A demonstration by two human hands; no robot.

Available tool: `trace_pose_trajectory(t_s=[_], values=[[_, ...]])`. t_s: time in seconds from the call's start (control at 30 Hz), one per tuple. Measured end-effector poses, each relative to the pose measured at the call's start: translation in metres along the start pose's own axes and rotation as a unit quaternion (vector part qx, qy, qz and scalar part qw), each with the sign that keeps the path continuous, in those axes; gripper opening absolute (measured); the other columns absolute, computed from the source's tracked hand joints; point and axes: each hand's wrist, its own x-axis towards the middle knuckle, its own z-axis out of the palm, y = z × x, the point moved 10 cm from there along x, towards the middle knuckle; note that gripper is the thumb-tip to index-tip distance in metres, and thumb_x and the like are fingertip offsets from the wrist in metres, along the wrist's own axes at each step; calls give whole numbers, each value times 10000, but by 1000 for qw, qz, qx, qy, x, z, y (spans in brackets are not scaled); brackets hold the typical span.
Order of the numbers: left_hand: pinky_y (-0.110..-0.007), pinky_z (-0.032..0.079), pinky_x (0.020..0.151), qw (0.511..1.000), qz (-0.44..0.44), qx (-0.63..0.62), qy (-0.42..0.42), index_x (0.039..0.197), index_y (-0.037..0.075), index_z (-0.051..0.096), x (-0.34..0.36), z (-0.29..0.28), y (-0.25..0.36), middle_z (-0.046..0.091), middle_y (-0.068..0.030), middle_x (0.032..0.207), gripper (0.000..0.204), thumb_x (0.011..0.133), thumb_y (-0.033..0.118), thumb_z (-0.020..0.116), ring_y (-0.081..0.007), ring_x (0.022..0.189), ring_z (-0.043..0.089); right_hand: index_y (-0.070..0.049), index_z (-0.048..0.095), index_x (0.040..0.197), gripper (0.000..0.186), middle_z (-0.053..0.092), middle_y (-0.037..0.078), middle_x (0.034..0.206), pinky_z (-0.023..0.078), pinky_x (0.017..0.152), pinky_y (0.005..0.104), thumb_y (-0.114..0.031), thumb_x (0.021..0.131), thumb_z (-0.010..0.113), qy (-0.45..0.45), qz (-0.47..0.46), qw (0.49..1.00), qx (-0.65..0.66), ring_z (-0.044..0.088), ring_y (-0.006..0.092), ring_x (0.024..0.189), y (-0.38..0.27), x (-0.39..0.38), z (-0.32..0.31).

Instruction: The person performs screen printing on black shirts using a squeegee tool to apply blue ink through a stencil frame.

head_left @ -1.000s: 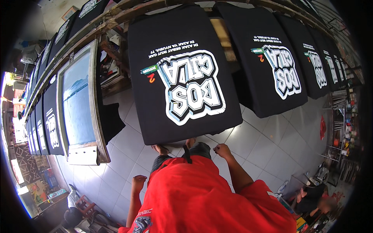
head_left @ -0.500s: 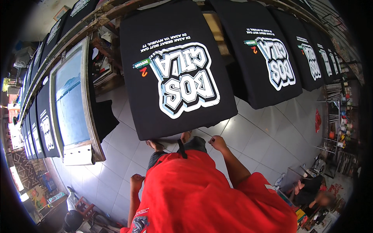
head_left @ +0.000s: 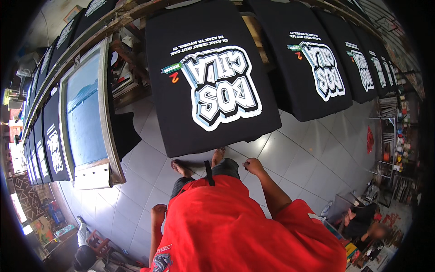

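My left hand (head_left: 159,212) hangs beside my hip, its fingers curled in with nothing visible in them. On the other side my right hand (head_left: 253,166) is held loosely closed, also with no object showing. Both hands are apart from everything around them. In front of me a black T-shirt (head_left: 158,113) lies stretched flat, its white block-letter print upside down from my side. A second black T-shirt (head_left: 272,41) with the same print lies to its right. At the left a screen-printing frame (head_left: 86,122) with a pale blue mesh rests among the shirts.
More printed black shirts (head_left: 360,34) line the wooden rack to the right and left. Grey floor tiles (head_left: 294,154) lie under me. A shelf rack (head_left: 387,136) with containers stands at the right. One person (head_left: 362,222) sits at lower right; another (head_left: 84,247) is at lower left.
The shirt in front and the frame sit slightly higher and further right in the picture, as the view has shifted a little. My hands hang in nearly the same pose.
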Motion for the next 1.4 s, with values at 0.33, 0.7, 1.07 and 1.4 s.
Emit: trace_pose_trajectory(t_s=[0.33, 0.7, 1.07, 1.4], values=[[-306, 496, 532, 997, 20, -47, 50, 948, -14, 685, 11, -50, -105, 695, -110, 738, 233, 870, 204, 662, -148, 621, 647, -22, 684, 823, 318, 689, 118, 745, 516, 676, 364, -332, 814, 751, 21, -78, 997, -4, 665, 242, 697, -102, -30, 54], [-245, 464, 509, 910, -26, -308, 278, 1104, 26, 616, 29, -244, -384, 633, -55, 797, 287, 929, 249, 662, -122, 670, 612, -55, 617, 1027, 299, 645, 39, 872, 519, 669, 301, -347, 983, 572, -8, -156, 911, 382, 634, 138, 751, -389, -101, 178], [-328, 505, 741, 843, 126, -409, 326, 1258, 39, 547, 130, -523, -240, 641, -112, 1077, 439, 986, 384, 548, -187, 912, 633, -87, 518, 1268, 489, 598, 52, 1157, 479, 861, 352, -490, 992, 490, 26, -149, 832, 533, 589, 178, 1013, -529, -77, 207], [-275, 485, 722, 911, 191, -315, 188, 1230, -14, 568, 215, -534, -155, 650, -72, 998, 435, 992, 350, 556, -132, 869, 600, 14, 584, 1179, 449, 601, 83, 1111, 419, 918, 315, -390, 1010, 482, 220, -153, 840, 473, 549, 172, 1025, -507, -62, 200]])
